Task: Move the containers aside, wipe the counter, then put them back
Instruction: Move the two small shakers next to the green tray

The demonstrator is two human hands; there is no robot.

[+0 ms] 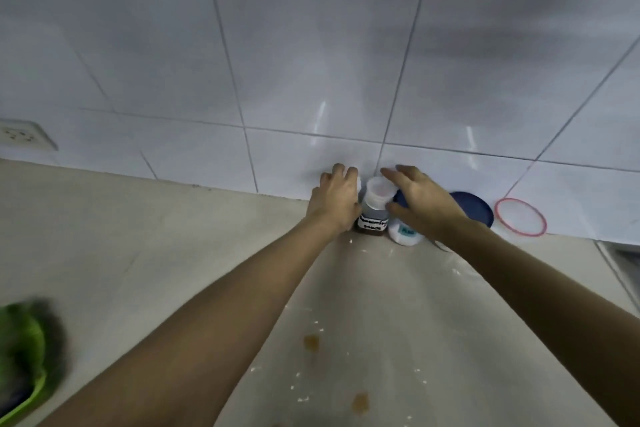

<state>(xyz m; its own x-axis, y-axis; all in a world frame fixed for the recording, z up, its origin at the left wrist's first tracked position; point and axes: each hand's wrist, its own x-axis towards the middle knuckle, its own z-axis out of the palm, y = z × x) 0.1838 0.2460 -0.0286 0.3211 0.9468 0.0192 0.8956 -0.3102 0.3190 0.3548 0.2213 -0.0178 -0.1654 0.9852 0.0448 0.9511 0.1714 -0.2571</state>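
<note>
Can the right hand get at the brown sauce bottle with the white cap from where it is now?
Probably yes. The right hand hovers over the blue-lidded container, right beside the sauce bottle, with nothing between them. The left hand crowds the bottle's other side, so grasp room looks tight.

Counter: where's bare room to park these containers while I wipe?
The counter lies bare left of the left hand, between the wall and the green object. The near middle is open but dirty, with brown stains. By the wall it is crowded: brown jar, white container, blue lid, red-rimmed lid.
</note>
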